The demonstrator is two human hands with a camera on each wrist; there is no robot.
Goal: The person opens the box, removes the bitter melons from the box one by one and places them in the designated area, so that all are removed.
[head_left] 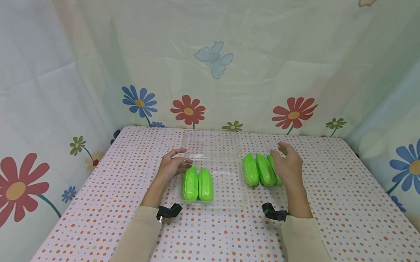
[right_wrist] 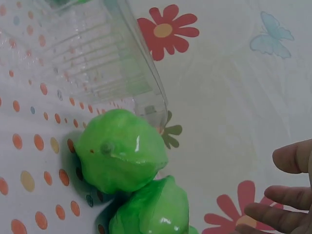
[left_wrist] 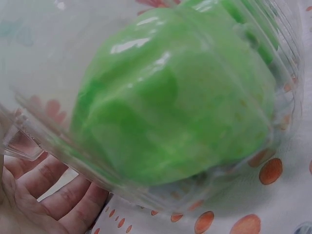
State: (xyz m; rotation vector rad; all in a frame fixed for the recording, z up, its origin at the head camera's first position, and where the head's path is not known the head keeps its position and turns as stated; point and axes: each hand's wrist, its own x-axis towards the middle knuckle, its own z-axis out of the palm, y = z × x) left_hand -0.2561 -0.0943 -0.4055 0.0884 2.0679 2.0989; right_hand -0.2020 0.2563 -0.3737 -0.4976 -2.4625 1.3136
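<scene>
Two bright green, long, pointed toy vegetables [head_left: 205, 184] lie side by side in the left half of a clear plastic clamshell box [head_left: 230, 188]. My left hand [head_left: 170, 165] is at the box's far left corner, thumb and fingers apart; in the left wrist view its loosely bent fingers [left_wrist: 63, 195] lie by the clear wall. Whether they touch it, I cannot tell. More of the green vegetables [head_left: 265, 170] lie right of the box, one partly hidden by my right hand [head_left: 289, 162]. That hand is raised beside them, fingers spread and holding nothing in the right wrist view.
The box's clear lid [head_left: 212, 142] lies folded back on the far side. A dotted cloth [head_left: 214, 240] covers the table. Flowered curtains [head_left: 250, 78] hang behind it and at both sides. Each wrist wears a small black camera [head_left: 169, 211].
</scene>
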